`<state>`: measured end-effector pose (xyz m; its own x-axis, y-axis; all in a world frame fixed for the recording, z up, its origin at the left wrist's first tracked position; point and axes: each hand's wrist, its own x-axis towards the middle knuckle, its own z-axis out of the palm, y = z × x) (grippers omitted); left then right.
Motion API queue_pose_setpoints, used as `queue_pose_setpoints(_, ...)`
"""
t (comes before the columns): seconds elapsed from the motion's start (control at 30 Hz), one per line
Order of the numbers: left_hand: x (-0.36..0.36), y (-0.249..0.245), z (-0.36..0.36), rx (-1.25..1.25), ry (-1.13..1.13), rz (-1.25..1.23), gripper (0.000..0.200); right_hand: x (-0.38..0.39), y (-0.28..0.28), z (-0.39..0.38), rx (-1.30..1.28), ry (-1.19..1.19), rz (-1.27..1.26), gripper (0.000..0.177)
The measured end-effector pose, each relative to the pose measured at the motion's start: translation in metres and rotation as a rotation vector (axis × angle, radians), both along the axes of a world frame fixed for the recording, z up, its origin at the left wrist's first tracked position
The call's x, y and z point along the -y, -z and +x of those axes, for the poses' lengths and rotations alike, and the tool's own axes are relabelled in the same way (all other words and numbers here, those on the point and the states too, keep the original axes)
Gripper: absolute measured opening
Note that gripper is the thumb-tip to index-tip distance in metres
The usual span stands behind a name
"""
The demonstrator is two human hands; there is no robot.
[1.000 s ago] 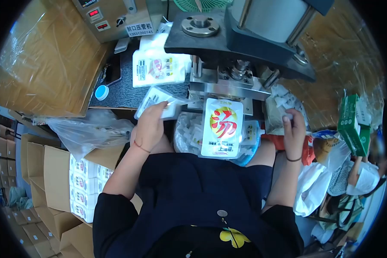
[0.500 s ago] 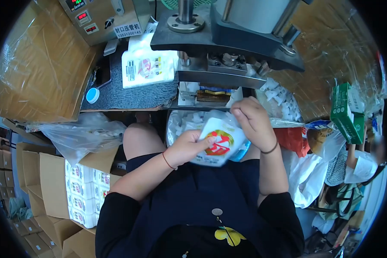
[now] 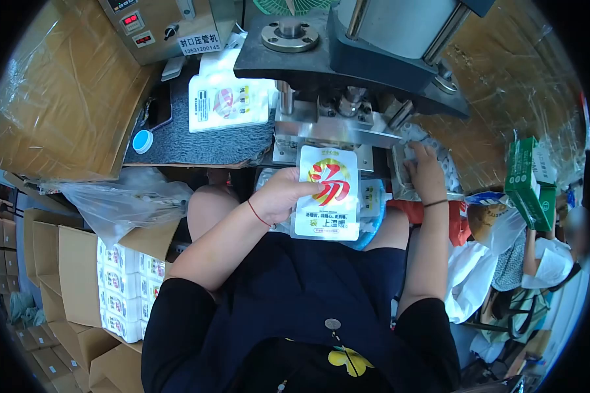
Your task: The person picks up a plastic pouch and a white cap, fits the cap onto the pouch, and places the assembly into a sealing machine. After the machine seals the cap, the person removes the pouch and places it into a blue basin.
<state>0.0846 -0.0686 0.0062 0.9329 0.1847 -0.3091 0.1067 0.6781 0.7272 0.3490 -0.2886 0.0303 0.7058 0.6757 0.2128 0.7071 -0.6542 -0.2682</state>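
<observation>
My left hand [image 3: 280, 195] grips a white pouch [image 3: 326, 219] at its left edge, thumb across the front. The pouch is held upright above my lap, its printed face with a large red character turned to me. Off to the right, my right hand [image 3: 427, 175] reaches into a tray of small white plastic pieces [image 3: 447, 171], thumb apart from the fingers. The fingertips are among the pieces, and I cannot make out any piece held. Behind the pouch, part of a blue-rimmed container [image 3: 373, 237] with another pouch [image 3: 372, 200] shows over my lap.
A press machine [image 3: 347, 82] stands ahead, its control box [image 3: 157, 29] to the left. More pouches [image 3: 226, 101] lie on a grey mat [image 3: 223, 147] beside a blue cap [image 3: 142, 141]. At lower left is a carton of packed pouches [image 3: 121, 281]. A green box [image 3: 528, 183] hangs at right.
My right hand has left the pouch and moved right into the tray of white pieces. My left hand has raised the pouch and straightened it upright. The view has shifted slightly.
</observation>
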Motion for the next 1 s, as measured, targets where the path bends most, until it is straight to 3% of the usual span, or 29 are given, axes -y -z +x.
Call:
queue_pose_setpoints(0.03,0.000,0.004,0.001,0.017,-0.037,0.020,0.030,0.001,0.000,-0.007,-0.001,0.020,0.021,0.036)
queue_pose_setpoints(0.07,-0.013,0.030,0.005,0.041,-0.143,0.378,0.031,0.000,0.000,-0.011,-0.002,0.040,0.043,0.036)
queue_pose_setpoints(0.1,-0.030,0.019,0.001,-0.087,-0.350,0.764,0.035,-0.001,0.000,-0.010,0.055,0.008,0.047,0.038)
queue_pose_setpoints(0.13,-0.054,0.012,0.004,-0.046,-0.544,0.768,0.041,0.002,0.001,-0.007,0.109,-0.023,0.050,0.039)
queue_pose_setpoints(0.17,-0.083,0.002,0.002,-0.056,-0.826,1.353,0.048,0.004,0.001,-0.007,0.160,-0.053,0.051,0.040)
queue_pose_setpoints(0.2,-0.109,-0.011,-0.002,-0.023,-0.908,1.870,0.056,0.003,-0.003,-0.007,0.270,-0.105,0.049,0.038)
queue_pose_setpoints(0.3,-0.157,0.025,-0.022,-0.429,-0.285,2.207,0.063,0.002,-0.013,-0.014,0.258,-0.129,-0.002,0.036)
queue_pose_setpoints(0.37,-0.129,0.021,-0.044,-0.341,-0.110,2.161,0.070,0.012,0.005,0.000,0.236,-0.142,0.091,0.031)
queue_pose_setpoints(0.4,-0.110,0.012,-0.057,-0.177,-0.083,2.144,0.073,0.018,0.011,0.001,0.192,-0.138,0.169,0.029)
queue_pose_setpoints(0.5,-0.097,0.027,-0.082,-0.054,-0.193,2.040,0.043,0.021,-0.001,-0.016,0.197,-0.139,0.421,0.020)
queue_pose_setpoints(0.53,-0.093,0.020,-0.090,-0.097,-0.251,1.884,0.033,0.022,-0.005,-0.027,0.218,-0.137,0.501,0.016)
queue_pose_setpoints(0.57,-0.087,0.012,-0.096,-0.139,-0.308,1.728,0.025,0.023,0.001,-0.032,0.077,-0.101,0.571,0.014)
queue_pose_setpoints(0.6,-0.071,0.013,-0.088,0.006,-0.557,0.906,0.020,0.022,0.008,-0.035,-0.062,-0.064,0.641,0.013)
queue_pose_setpoints(0.63,-0.060,0.013,-0.085,0.014,-0.467,0.837,0.019,0.018,0.008,-0.043,-0.200,-0.024,0.711,0.013)
queue_pose_setpoints(0.7,-0.045,0.013,-0.081,0.038,-0.294,0.699,0.020,-0.001,0.003,-0.071,-0.321,-0.239,0.693,0.013)
queue_pose_setpoints(0.8,-0.015,0.012,-0.062,0.023,-0.158,0.821,0.023,-0.031,-0.025,-0.114,-0.598,-0.445,0.729,0.022)
queue_pose_setpoints(0.83,-0.006,0.012,-0.056,0.007,-0.130,0.853,0.024,-0.040,-0.044,-0.121,-0.490,-0.508,0.737,0.018)
queue_pose_setpoints(0.9,0.011,0.006,-0.047,0.003,-0.069,0.792,0.027,-0.048,-0.055,-0.129,-0.614,-0.452,0.745,0.013)
queue_pose_setpoints(1.0,0.027,0.011,-0.043,-0.009,0.050,0.676,0.030,-0.050,-0.055,-0.122,-0.319,-0.564,0.527,0.015)
